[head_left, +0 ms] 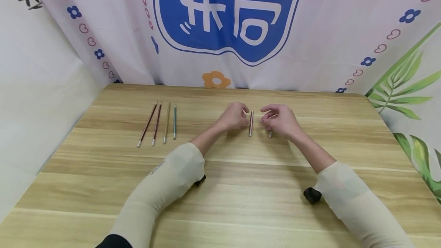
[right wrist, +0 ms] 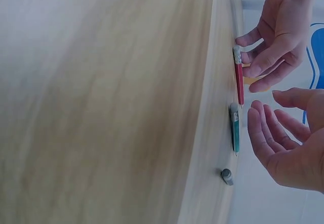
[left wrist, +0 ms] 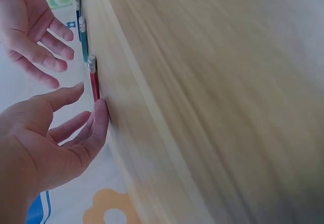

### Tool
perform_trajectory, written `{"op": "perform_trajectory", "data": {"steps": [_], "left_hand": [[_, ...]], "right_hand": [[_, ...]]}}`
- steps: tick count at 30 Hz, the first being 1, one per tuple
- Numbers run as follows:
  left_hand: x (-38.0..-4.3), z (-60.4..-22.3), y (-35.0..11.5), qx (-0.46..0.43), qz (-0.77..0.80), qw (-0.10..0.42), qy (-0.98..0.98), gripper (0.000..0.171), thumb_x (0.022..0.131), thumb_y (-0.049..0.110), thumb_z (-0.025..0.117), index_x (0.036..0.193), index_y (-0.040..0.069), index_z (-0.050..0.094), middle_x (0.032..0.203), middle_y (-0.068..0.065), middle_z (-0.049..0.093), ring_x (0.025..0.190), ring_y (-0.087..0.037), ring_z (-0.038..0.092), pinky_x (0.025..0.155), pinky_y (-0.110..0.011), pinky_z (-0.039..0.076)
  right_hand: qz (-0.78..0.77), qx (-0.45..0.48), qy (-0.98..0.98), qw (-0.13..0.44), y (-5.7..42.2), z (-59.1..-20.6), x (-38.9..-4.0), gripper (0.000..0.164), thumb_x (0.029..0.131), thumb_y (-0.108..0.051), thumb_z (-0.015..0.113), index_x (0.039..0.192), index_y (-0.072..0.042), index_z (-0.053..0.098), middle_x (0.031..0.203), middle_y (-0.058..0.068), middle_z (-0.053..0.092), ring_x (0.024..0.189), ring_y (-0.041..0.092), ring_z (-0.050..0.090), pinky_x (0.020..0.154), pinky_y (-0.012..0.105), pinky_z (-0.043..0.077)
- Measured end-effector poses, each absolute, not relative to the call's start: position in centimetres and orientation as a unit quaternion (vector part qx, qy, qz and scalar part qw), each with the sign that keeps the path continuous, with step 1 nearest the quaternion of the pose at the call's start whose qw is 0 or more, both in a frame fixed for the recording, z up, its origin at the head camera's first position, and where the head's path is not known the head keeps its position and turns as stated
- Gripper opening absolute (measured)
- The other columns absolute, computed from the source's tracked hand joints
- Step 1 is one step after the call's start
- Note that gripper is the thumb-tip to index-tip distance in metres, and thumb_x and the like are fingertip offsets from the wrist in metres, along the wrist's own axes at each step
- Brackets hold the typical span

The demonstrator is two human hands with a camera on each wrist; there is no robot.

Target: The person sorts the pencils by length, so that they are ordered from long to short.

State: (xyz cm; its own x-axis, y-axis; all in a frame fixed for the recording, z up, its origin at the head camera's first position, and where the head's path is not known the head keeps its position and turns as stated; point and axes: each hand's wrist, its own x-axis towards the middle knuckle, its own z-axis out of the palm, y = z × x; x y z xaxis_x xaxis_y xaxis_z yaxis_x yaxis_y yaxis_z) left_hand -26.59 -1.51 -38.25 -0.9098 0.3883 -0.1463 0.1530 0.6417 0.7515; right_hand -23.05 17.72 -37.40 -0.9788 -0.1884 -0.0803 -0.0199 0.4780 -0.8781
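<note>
A red pencil [head_left: 251, 123] with a white eraser end lies on the table between the two hands. My left hand [head_left: 236, 116] is at its left, fingers loosely bent and thumb apart from them; in the right wrist view its fingertips overlap the edge of the red pencil [right wrist: 240, 82]. My right hand [head_left: 280, 121] hovers over a green pencil [right wrist: 235, 133], mostly hidden beneath it in the head view. Nothing shows between the right fingers, which are loosely curved. A dark pencil [left wrist: 78, 19] lies beyond the green one in the left wrist view.
To the left, a group of several pencils lies roughly side by side: two dark red ones [head_left: 147, 125], a yellowish one [head_left: 167, 123] and a teal one [head_left: 174, 122]. The wooden table [head_left: 241, 202] ends at a printed curtain [head_left: 120, 30] at the back.
</note>
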Motion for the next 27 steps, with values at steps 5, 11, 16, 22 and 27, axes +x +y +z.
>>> {"op": "perform_trajectory", "data": {"steps": [5,11,16,22,27], "left_hand": [[-27.0,-38.4,-0.4,0.154,0.343,0.127,0.918,0.038,0.091,0.009,0.079,0.123,-0.006,0.066,0.101,-0.017,0.073,0.06,-0.011,0.057,0.058,-0.019,0.05],[-27.0,-38.5,0.5,0.136,0.296,0.106,0.94,0.021,0.089,0.014,0.083,0.095,0.003,0.067,0.093,-0.006,0.067,0.079,-0.017,0.058,0.07,-0.025,0.051],[-27.2,-38.4,0.6,0.143,0.286,0.103,0.942,0.027,0.09,0.003,0.076,0.076,0.008,0.054,0.071,-0.001,0.055,0.062,-0.013,0.052,0.052,-0.021,0.041],[-27.3,-38.3,0.2,0.14,0.304,0.122,0.935,0.029,0.09,-0.008,0.066,0.073,0.008,0.049,0.062,-0.001,0.055,0.045,-0.008,0.052,0.04,-0.015,0.038],[-27.0,-38.2,-0.2,0.134,0.312,0.128,0.932,0.026,0.091,-0.007,0.067,0.076,0.007,0.05,0.067,-0.003,0.054,0.048,-0.009,0.054,0.04,-0.015,0.041]], "right_hand": [[-0.499,-0.059,0.861,0.075,18.3,-37.4,-23.1,0.039,0.093,0.004,0.068,0.131,0.011,0.061,0.106,0.025,0.071,0.077,0.023,0.07,0.066,0.027,0.064],[-0.491,-0.061,0.867,0.06,18.5,-37.2,-23.2,0.038,0.092,0.004,0.069,0.129,0.011,0.063,0.101,0.023,0.072,0.084,0.026,0.071,0.065,0.027,0.064],[-0.486,-0.054,0.871,0.054,18.6,-37.2,-23.4,0.037,0.092,0.004,0.068,0.128,0.011,0.063,0.099,0.021,0.073,0.08,0.014,0.069,0.065,0.025,0.063],[-0.491,-0.039,0.868,0.056,18.8,-37.3,-23.6,0.036,0.092,0.004,0.068,0.128,0.01,0.063,0.099,0.02,0.072,0.077,0.018,0.069,0.065,0.024,0.063],[-0.487,-0.035,0.871,0.06,19.1,-37.5,-23.7,0.037,0.093,0.003,0.068,0.129,0.01,0.063,0.099,0.019,0.072,0.078,0.022,0.07,0.066,0.025,0.064]]}}
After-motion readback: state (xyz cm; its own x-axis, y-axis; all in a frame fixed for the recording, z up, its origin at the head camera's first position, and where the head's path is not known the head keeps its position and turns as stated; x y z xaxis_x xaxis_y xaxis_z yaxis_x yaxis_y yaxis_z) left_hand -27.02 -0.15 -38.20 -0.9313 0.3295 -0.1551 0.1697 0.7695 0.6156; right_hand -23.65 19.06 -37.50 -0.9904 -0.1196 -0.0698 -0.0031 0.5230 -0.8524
